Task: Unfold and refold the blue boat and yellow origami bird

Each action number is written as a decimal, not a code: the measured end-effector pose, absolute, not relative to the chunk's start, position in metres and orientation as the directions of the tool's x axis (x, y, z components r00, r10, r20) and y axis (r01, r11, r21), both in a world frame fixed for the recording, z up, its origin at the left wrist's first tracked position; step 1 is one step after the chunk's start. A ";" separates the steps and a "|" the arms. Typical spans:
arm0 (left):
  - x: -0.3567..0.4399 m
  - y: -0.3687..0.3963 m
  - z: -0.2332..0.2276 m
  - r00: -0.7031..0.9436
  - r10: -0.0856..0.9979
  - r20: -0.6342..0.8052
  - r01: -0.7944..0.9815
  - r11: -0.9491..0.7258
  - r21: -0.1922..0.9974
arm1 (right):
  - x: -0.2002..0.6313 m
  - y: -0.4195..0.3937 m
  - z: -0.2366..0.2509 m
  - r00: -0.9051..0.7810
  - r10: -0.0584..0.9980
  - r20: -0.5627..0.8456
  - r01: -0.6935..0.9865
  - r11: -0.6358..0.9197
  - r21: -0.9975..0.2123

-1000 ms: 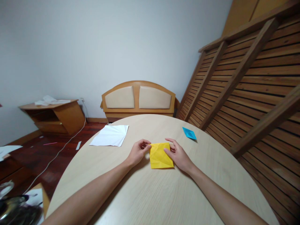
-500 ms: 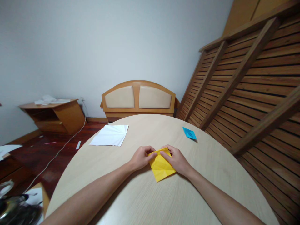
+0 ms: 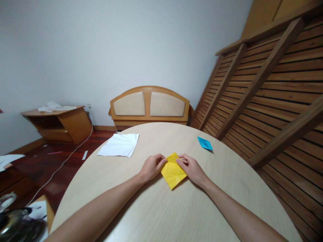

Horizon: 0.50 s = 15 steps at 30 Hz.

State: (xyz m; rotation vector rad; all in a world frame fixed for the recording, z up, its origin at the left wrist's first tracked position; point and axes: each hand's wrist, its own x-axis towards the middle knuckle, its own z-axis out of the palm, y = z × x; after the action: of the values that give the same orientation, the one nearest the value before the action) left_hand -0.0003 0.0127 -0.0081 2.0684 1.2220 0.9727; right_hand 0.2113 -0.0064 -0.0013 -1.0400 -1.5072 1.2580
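Observation:
A creased yellow paper square [image 3: 173,171] lies on the round pale wooden table [image 3: 161,208], turned like a diamond with one corner toward me. My left hand [image 3: 150,166] pinches its left corner with thumb and fingers. My right hand [image 3: 191,169] holds its right corner, fingers resting on the sheet. Both forearms reach in from the near edge.
A white unfolded sheet [image 3: 119,145] lies at the table's far left. A small blue folded paper [image 3: 205,143] sits far right. Behind the table stand a wooden headboard [image 3: 149,106], a slatted wooden frame [image 3: 264,87] leaning at the right and a low cabinet [image 3: 59,122] at the left.
The yellow paper has been turned from square-on to a diamond position between my hands. Both hands shifted slightly with it and keep hold of its corners.

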 end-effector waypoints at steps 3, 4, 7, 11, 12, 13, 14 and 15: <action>-0.001 0.016 -0.009 0.281 0.900 0.334 0.521 -0.436 0.734 | 0.209 -0.006 -0.004 -0.274 0.952 0.140 0.097 0.172 -0.980; -0.001 0.016 -0.009 0.268 0.902 0.339 0.534 -0.432 0.727 | 0.209 -0.005 -0.005 -0.274 0.950 0.150 0.109 0.186 -0.976; -0.001 0.018 -0.009 0.225 0.908 0.355 0.573 -0.418 0.705 | 0.209 0.000 -0.007 -0.268 0.948 0.174 0.161 0.222 -0.962; -0.001 0.020 -0.009 0.183 0.912 0.368 0.581 -0.402 0.708 | 0.213 0.009 -0.002 -0.290 0.936 0.197 0.266 0.277 -0.923; -0.001 0.020 -0.009 0.173 0.914 0.368 0.578 -0.396 0.713 | 0.214 0.012 0.000 -0.295 0.934 0.203 0.299 0.292 -0.908; -0.002 0.021 -0.009 0.160 0.916 0.368 0.575 -0.389 0.719 | 0.215 0.014 0.002 -0.294 0.932 0.213 0.332 0.309 -0.891; -0.002 0.022 -0.010 0.147 0.918 0.367 0.571 -0.382 0.726 | 0.215 0.017 0.003 -0.291 0.930 0.225 0.361 0.325 -0.874; -0.003 0.024 -0.010 0.134 0.920 0.368 0.568 -0.376 0.733 | 0.215 0.019 0.004 -0.283 0.930 0.236 0.376 0.333 -0.864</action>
State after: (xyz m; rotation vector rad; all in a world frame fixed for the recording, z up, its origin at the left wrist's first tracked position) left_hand -0.0027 0.0235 -0.0098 2.0003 1.4288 1.1334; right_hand 0.2153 0.0193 0.0038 -1.1568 -1.8245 0.9033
